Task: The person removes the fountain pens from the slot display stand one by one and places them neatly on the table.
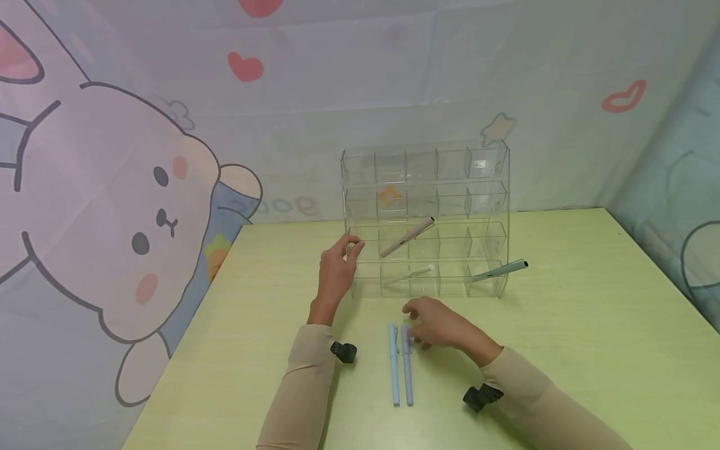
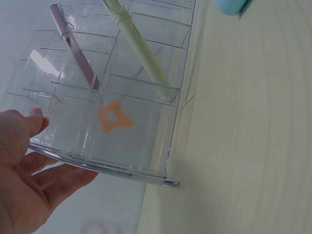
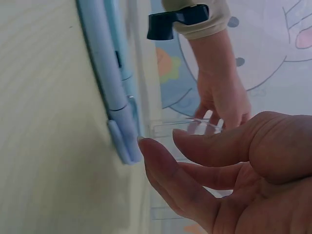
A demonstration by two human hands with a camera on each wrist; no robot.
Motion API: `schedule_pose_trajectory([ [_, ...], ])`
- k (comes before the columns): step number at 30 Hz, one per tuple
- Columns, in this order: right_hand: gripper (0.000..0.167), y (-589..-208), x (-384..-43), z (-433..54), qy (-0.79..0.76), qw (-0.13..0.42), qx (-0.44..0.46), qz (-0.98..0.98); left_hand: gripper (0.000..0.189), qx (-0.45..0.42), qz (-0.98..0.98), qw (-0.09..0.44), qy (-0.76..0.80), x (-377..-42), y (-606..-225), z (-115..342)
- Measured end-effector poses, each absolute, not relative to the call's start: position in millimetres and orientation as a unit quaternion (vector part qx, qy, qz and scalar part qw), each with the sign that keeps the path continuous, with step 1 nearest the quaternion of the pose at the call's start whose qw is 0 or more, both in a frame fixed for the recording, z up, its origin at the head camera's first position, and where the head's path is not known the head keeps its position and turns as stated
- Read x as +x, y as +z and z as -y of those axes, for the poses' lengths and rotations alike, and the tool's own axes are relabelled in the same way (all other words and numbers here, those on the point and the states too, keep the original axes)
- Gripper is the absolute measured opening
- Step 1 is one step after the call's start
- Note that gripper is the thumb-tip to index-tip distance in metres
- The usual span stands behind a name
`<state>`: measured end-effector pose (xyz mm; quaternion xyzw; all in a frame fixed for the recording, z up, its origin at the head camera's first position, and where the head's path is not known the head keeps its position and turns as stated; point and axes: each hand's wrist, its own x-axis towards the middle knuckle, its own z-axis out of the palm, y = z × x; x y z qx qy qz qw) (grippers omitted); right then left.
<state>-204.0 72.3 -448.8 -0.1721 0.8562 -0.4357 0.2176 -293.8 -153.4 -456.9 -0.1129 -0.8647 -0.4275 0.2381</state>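
My left hand (image 1: pixel 337 269) holds the left side of a clear acrylic display rack (image 2: pixel 131 168), its thumb at the front and its fingers behind the side panel. Before the rack, a light blue pen (image 1: pixel 394 369) and a lavender pen (image 1: pixel 407 372) lie side by side on the table. My right hand (image 1: pixel 441 322) hovers by the capped end of the lavender pen, fingers bent and thumb apart from them. In the right wrist view nothing lies between these fingertips. Slanted in rack compartments are a pink pen (image 1: pixel 407 237), a pale green pen (image 2: pixel 144 53) and a teal pen (image 1: pixel 499 270).
The rack has several tiers split by thin clear dividers. It stands at the back of the pale yellow table (image 1: pixel 585 325), close to a printed cloth backdrop (image 1: pixel 315 112). A dark wrist device (image 1: pixel 482 396) sits on the right sleeve and another (image 1: pixel 344 352) on the left.
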Motion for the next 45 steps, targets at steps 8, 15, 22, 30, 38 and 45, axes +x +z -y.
schedule_pose_trajectory([
  [8, 0.051, -426.9, -200.1, -78.3, -0.448, 0.196, -0.204, -0.848, 0.021, -0.111, 0.866, 0.239, -0.425, -293.1, -458.0, 155.7],
  [15, 0.055, -412.1, -203.8, -88.0, -0.476, 0.143, -0.191, -0.847, 0.021, -0.107, 0.867, 0.236, -0.425, -291.9, -459.3, 156.7],
  [22, 0.049, -403.5, -211.5, -97.9, -0.479, 0.037, -0.171, -0.860, 0.022, -0.109, 0.869, 0.232, -0.423, -295.7, -459.7, 154.6],
  [30, 0.050, -403.5, -227.4, -103.3, -0.520, -0.050, -0.126, -0.844, 0.022, -0.109, 0.870, 0.228, -0.422, -296.0, -460.2, 153.1],
  [38, 0.055, -407.3, -249.6, -106.1, -0.564, -0.079, -0.096, -0.816, 0.021, -0.112, 0.870, 0.230, -0.422, -295.7, -458.6, 153.5],
  [45, 0.059, -409.7, -268.2, -106.0, -0.568, -0.086, -0.106, -0.811, 0.021, -0.113, 0.870, 0.235, -0.419, -296.2, -459.3, 154.7],
])
